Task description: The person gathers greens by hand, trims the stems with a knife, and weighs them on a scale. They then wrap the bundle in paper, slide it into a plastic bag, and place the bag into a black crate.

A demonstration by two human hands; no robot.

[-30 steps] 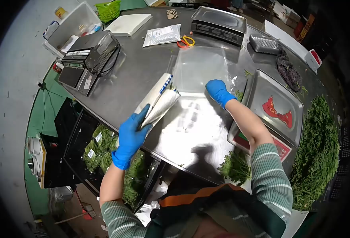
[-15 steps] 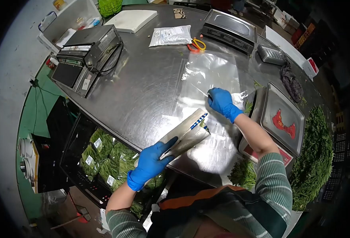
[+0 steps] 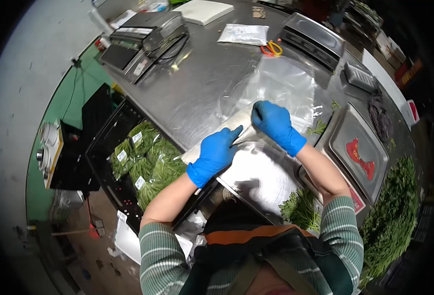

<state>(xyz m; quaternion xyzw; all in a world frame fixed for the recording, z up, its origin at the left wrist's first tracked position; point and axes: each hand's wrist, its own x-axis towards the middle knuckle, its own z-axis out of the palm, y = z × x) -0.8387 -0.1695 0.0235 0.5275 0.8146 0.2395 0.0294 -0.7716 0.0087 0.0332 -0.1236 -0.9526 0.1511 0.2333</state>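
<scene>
My left hand [image 3: 217, 150], in a blue glove, is wrapped round an off-white, tube-like sleeve [image 3: 237, 122], index finger stretched along it. The sleeve slants up to the right above the steel table. My right hand [image 3: 273, 120], also blue-gloved, is closed at the sleeve's far end and covers it. What its fingers pinch is hidden. Just beyond lie flat clear plastic bags [image 3: 293, 78] on the table.
A scale with a steel tray [image 3: 362, 150] stands at right, a red scrap [image 3: 359, 157] on it. Leafy greens [image 3: 391, 221] are piled beside it. A black crate [image 3: 101, 162] at left holds bagged greens [image 3: 145, 157]. Scissors [image 3: 272, 48], a white packet [image 3: 244, 34] and another scale [image 3: 313, 39] lie farther back.
My right hand has moved from the clear bags to the sleeve's far end, now hiding its striped edge. My left hand has shifted up and right with the sleeve. The view has shifted.
</scene>
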